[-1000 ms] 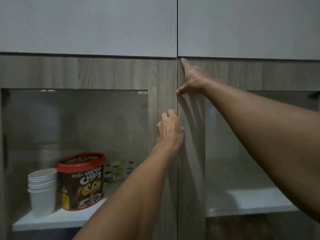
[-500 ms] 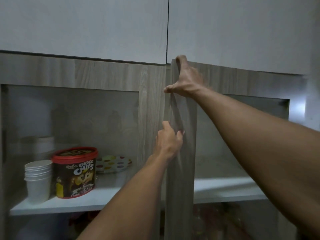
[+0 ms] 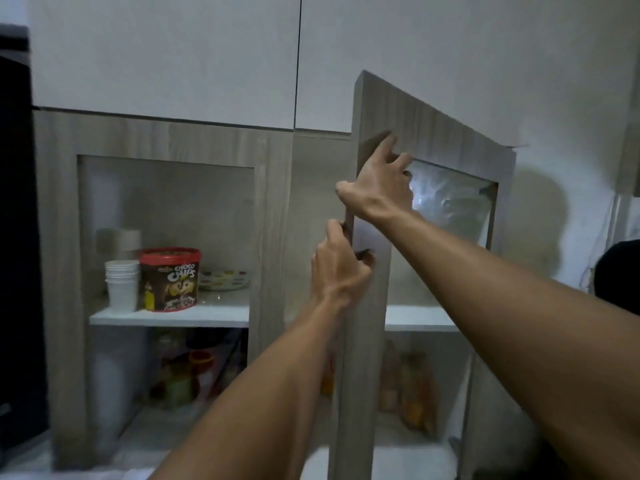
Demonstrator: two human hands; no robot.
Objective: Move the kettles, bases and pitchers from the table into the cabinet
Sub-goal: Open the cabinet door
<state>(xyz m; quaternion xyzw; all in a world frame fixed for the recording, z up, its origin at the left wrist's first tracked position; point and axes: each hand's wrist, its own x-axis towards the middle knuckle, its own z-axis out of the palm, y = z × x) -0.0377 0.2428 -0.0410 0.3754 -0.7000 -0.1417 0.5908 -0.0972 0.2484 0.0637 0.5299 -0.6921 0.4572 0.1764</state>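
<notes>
Both hands are gripping the free edge of the right cabinet door (image 3: pixel 429 133), the right hand (image 3: pixel 381 188) sitting above the left hand (image 3: pixel 337 271); the door's long axis is running upright; kettles, bases and pitchers are lying out of view.

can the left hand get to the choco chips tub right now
Probably not directly. The choco chips tub sits behind the shut left door, seen through its glass. The left hand grips the open right door's edge, so that left door must open first.
</notes>
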